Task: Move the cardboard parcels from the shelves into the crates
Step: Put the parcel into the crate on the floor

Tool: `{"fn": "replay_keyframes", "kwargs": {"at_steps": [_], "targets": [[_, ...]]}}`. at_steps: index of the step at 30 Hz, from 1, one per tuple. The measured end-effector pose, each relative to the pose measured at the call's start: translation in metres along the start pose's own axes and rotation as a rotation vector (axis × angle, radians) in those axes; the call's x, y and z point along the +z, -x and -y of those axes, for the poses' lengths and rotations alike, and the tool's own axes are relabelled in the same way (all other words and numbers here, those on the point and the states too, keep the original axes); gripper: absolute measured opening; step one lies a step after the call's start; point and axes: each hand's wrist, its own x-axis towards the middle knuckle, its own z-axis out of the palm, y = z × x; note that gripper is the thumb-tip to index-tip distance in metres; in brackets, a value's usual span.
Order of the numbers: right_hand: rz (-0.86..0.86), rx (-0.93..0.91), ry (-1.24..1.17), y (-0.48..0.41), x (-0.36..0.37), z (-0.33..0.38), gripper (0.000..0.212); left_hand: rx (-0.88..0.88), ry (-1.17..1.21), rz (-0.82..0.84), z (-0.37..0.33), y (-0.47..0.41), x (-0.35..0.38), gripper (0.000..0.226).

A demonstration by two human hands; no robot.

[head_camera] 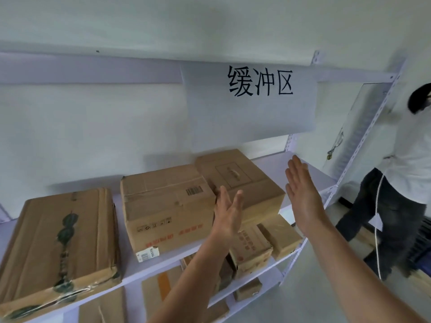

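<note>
Three cardboard parcels stand on the white shelf (310,169): a flat wide parcel (58,243) at the left, a taped box (163,206) in the middle, and a box with a printed handle mark (240,180) at the right. My left hand (227,214) is open, fingers up, in front of that right box's left front corner. My right hand (302,192) is open and flat just off the box's right side. Neither hand holds anything. Smaller parcels (254,248) lie on the shelf below. No crate is in view.
A paper sign with black characters (251,101) hangs from the upper shelf rail above the boxes. A person in a white top and dark trousers (396,206) stands close on the right by the shelf's upright (363,141). More parcels sit on lower shelves.
</note>
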Motion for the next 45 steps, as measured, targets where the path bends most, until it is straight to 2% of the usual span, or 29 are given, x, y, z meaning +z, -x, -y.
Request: {"fn": "replay_keyframes", "kwargs": {"at_steps": [5, 11, 16, 18, 20, 22, 25, 29, 32, 36, 40, 41, 43, 45], "targets": [[0.087, 0.019, 0.064, -0.071, -0.027, -0.024, 0.069, -0.086, 0.056, -0.114, 0.001, -0.032, 0.013, 0.085], [0.284, 0.238, 0.109, -0.159, -0.042, -0.057, 0.086, -0.248, 0.133, -0.315, -0.010, -0.076, 0.023, 0.084], [0.457, 0.468, 0.157, -0.201, -0.034, -0.087, 0.089, -0.365, 0.194, -0.480, -0.012, -0.108, 0.018, 0.081], [0.560, 0.493, 0.182, -0.205, -0.031, -0.091, 0.089, -0.380, 0.234, -0.519, -0.015, -0.109, 0.020, 0.078], [0.615, 0.465, 0.183, -0.206, -0.031, -0.090, 0.077, -0.374, 0.251, -0.546, -0.021, -0.108, 0.023, 0.077], [0.619, 0.431, 0.124, -0.207, -0.032, -0.086, 0.065, -0.335, 0.282, -0.555, -0.027, -0.105, 0.028, 0.076], [0.552, 0.350, -0.033, -0.216, -0.036, -0.079, 0.058, -0.185, 0.347, -0.551, -0.040, -0.100, 0.034, 0.057], [0.531, 0.196, -0.199, -0.230, -0.038, -0.063, 0.059, -0.040, 0.280, -0.580, -0.056, -0.100, 0.033, 0.075], [0.539, 0.105, -0.254, -0.229, -0.039, -0.054, 0.056, 0.056, 0.246, -0.551, -0.058, -0.100, 0.033, 0.076], [0.522, 0.075, -0.241, -0.217, -0.049, -0.062, 0.057, 0.088, 0.265, -0.520, -0.047, -0.095, 0.039, 0.089], [0.452, 0.099, -0.242, -0.210, -0.060, -0.068, 0.069, 0.066, 0.270, -0.515, -0.041, -0.094, 0.048, 0.063], [0.445, 0.111, -0.231, -0.209, -0.063, -0.066, 0.068, 0.057, 0.271, -0.524, -0.042, -0.094, 0.050, 0.058], [0.439, 0.147, -0.202, -0.208, -0.067, -0.062, 0.051, 0.035, 0.270, -0.548, -0.041, -0.096, 0.051, 0.054], [0.435, 0.212, -0.189, -0.210, -0.067, -0.060, 0.043, 0.023, 0.268, -0.537, -0.038, -0.098, 0.050, 0.062]]}}
